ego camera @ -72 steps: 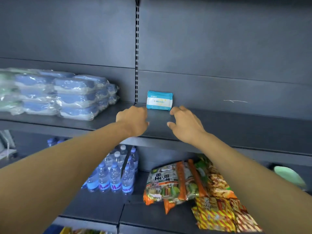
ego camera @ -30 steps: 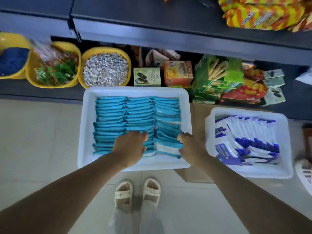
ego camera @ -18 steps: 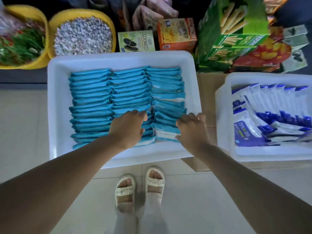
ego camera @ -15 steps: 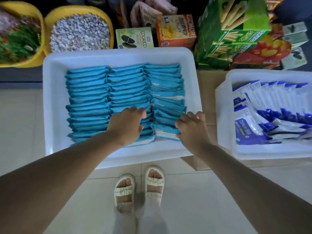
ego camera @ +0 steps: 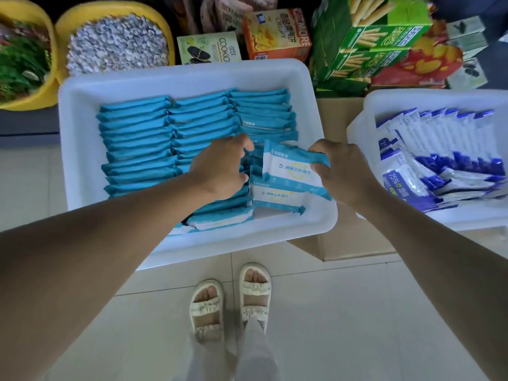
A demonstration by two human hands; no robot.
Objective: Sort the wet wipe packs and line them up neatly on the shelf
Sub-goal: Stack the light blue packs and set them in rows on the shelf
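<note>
**Three rows of teal packs, one lifted out**

Three rows of teal wet wipe packs [ego camera: 137,141] stand on edge in the big white bin [ego camera: 82,86], which rests partly on a cardboard box [ego camera: 346,243] on the tiled floor. To its right, a second white bin [ego camera: 368,111] holds blue-and-white wipe sachets [ego camera: 439,158], leaning loosely toward the back. Behind both bins sit yellow tubs [ego camera: 61,28] of dry goods and boxed snacks [ego camera: 277,34]. The shelf itself is out of view.

A single lifted pack [ego camera: 291,169], printed face up, is raised above the near end of the right-hand row. The right hand [ego camera: 343,174] has its grip closed on that pack's right edge, thumb and fingers pinching it. The left hand [ego camera: 220,169] hovers at the pack's left side with fingers curled; whether it is touching the pack or the row beneath cannot be told, and its grip looks empty.

Risks from here: the one-edge pinch lets the soft pack sag or slip on the way up to the shelf. The gap left in the right row removes support, so neighbouring packs, some already lying flat near the front wall, may topple further. Mixing in the blue sachets would spoil the sorting.
</note>
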